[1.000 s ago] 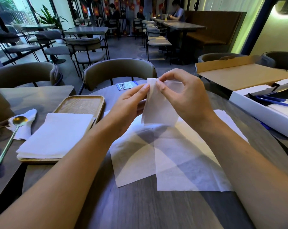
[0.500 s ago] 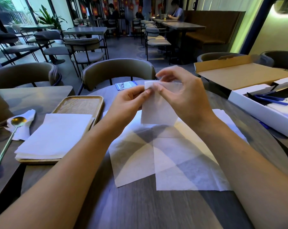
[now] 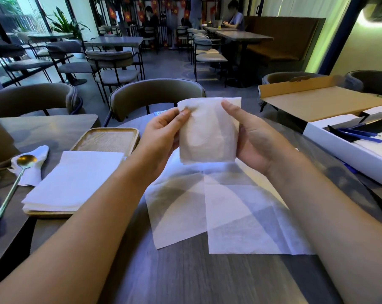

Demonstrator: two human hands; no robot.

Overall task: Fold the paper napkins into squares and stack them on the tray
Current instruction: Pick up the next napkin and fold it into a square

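A dark wood desk (image 3: 185, 277) fills the bottom of the frame. Two flat open napkins (image 3: 218, 211) lie on it in the middle, partly overlapping. On the left, a wooden tray (image 3: 111, 139) holds a stack of folded napkins (image 3: 76, 181) at its near end. Left of the tray, a gold spoon (image 3: 19, 176) rests on a crumpled napkin. In the middle of the frame, the left hand (image 3: 161, 137) and right hand (image 3: 249, 139) hold a folded napkin (image 3: 207, 130) up above the desk, each pinching one side.

Left hand (image 3: 163, 130) and right hand (image 3: 251, 137) raised, thumbs forward, pinching.
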